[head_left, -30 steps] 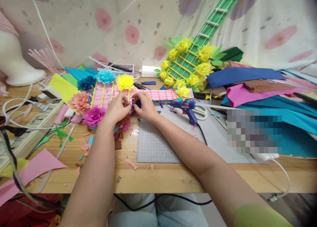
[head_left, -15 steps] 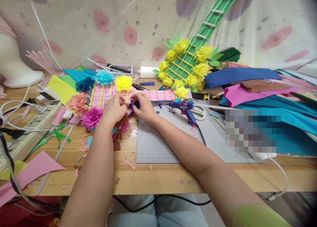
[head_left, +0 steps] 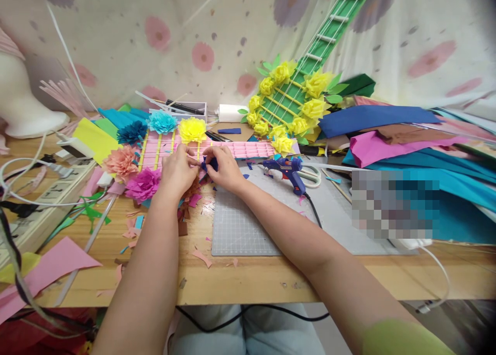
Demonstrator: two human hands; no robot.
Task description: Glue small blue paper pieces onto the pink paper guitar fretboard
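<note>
My left hand (head_left: 177,170) and my right hand (head_left: 223,168) meet over the near edge of a pink paper guitar (head_left: 248,149) lying flat on the table. Both pinch a small dark blue paper piece (head_left: 208,164) between their fingertips. Paper flowers ring the guitar's body: a yellow flower (head_left: 192,129), a light blue flower (head_left: 162,121), a dark teal flower (head_left: 132,132), a peach flower (head_left: 121,162) and a magenta flower (head_left: 143,184) right beside my left wrist.
A blue glue gun (head_left: 289,168) and scissors (head_left: 312,174) lie on the grey cutting mat (head_left: 248,226). A green paper guitar with yellow flowers (head_left: 294,102) leans on the curtain. Coloured paper sheets (head_left: 391,138) pile up right; a power strip (head_left: 42,189) and cables sit left.
Both hands have kept pinching the dark blue piece with only slight finger shifts. The view has tilted a little, so everything sits slightly higher in frame.
</note>
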